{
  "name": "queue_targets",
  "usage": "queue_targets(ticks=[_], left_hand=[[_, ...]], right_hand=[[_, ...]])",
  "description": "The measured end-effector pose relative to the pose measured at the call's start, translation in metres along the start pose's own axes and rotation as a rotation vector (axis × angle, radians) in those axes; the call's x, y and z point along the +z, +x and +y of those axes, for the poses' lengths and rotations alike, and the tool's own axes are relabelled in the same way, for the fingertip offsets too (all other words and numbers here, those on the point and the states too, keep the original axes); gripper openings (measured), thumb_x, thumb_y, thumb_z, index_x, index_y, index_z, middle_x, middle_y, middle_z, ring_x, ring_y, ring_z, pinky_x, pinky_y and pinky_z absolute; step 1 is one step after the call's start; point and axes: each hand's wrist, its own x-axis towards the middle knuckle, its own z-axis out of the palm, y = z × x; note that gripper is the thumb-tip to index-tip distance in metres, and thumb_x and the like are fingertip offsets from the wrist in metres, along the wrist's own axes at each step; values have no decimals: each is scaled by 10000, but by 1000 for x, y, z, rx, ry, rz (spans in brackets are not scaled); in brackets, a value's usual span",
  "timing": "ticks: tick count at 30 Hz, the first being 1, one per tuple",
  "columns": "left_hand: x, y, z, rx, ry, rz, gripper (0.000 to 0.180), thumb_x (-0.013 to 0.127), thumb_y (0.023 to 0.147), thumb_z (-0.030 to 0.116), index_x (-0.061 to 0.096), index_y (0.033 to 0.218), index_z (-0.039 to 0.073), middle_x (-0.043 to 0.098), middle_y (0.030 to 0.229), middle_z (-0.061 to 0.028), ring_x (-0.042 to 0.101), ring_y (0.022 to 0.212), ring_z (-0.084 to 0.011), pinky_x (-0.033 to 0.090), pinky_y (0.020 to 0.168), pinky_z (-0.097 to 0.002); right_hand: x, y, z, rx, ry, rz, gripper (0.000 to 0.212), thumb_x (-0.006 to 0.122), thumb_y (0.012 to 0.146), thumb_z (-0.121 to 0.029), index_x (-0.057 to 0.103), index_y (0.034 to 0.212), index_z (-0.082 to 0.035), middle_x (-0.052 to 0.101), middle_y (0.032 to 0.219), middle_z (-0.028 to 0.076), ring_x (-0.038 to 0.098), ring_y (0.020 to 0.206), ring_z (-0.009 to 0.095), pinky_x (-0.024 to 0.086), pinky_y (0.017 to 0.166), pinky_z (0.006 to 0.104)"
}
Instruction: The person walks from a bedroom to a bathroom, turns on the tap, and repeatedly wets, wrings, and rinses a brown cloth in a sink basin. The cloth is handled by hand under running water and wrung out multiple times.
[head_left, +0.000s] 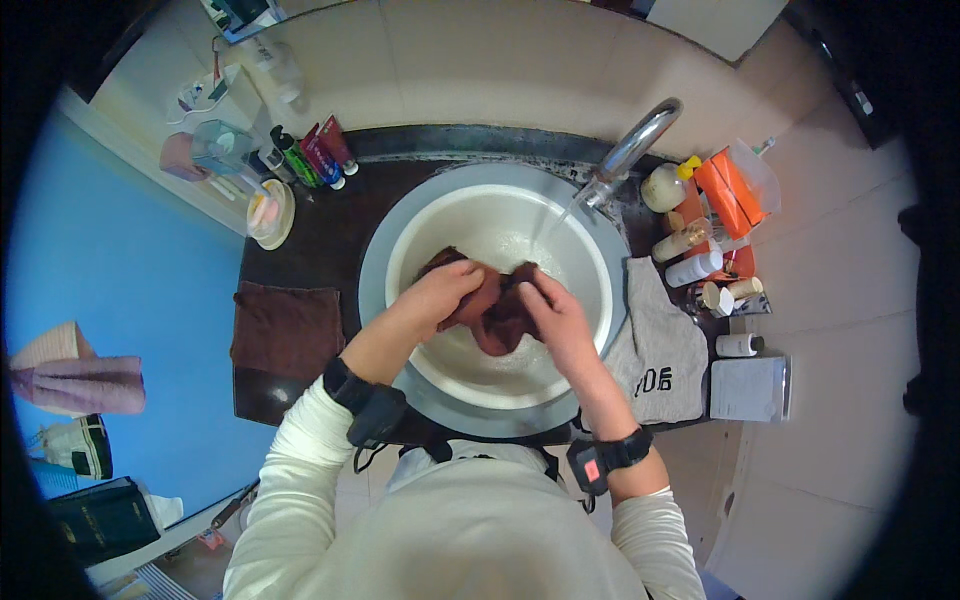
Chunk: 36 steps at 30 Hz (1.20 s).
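Note:
Over the white basin [402, 262], my left hand [448, 293] grips one side of a wet-looking, dark reddish-brown cloth [505, 325]. My right hand [550, 312] pinches its other side, and the middle sags in folds between them. What kind of cloth it is, I cannot tell. A thin stream of water falls from the chrome faucet [640, 140] into the basin, beyond my right hand. Both sets of fingers are closed, their tips partly hidden in the fabric.
A folded brown cloth [287, 330] lies on the dark counter at left. A grey garment [655, 345] lies right of the basin. Tubes [325, 155] and a soap dish [272, 215] stand at the back left. Several bottles [693, 268] and an orange packet [730, 190] crowd the right.

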Motion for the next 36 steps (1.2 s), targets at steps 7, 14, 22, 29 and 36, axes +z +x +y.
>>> queue_targets(ticks=[7, 14, 22, 29, 36], left_hand=[[-8, -4, 9, 313, -132, 5, 356, 460, 954, 298, 528, 1198, 47, 611, 1057, -63, 586, 923, -148, 487, 785, -290], [-50, 17, -32, -55, -75, 101, 326, 505, 905, 234, 565, 1127, 4, 621, 1077, -111, 593, 963, -213, 498, 805, -338], [-70, -58, 90, 545, -355, -75, 227, 496, 938, 158, 561, 1106, 19, 645, 1029, -88, 636, 922, -175, 514, 813, -293], [-72, -30, 8, 249, -34, 58, 316, 560, 891, 293, 608, 1084, 47, 640, 1029, -54, 585, 948, -169, 459, 838, -325], [-37, -4, -46, 105, 514, -223, 240, 500, 904, 259, 603, 964, 51, 583, 830, -9, 521, 738, -127, 440, 623, -306]], right_hand=[[16, -22, -15, -164, 6, 58, 375, 591, 893, -157, 519, 1225, 3, 565, 1116, 71, 526, 1020, 120, 432, 860, 253], [-43, -6, 49, 354, -171, 26, 262, 564, 920, -229, 621, 1059, -14, 643, 874, 28, 589, 788, 101, 479, 734, 251], [-71, -34, -101, -271, 228, 174, 347, 579, 916, -194, 562, 1193, 14, 616, 1076, 32, 565, 973, 100, 445, 875, 252], [-94, -25, -7, -5, 64, 282, 367, 570, 919, -319, 578, 1123, -13, 615, 1029, 35, 561, 932, 107, 444, 829, 253], [-71, -24, 53, 392, -369, 41, 307, 595, 895, -270, 625, 948, 31, 640, 829, 44, 585, 745, 123, 479, 705, 267]])
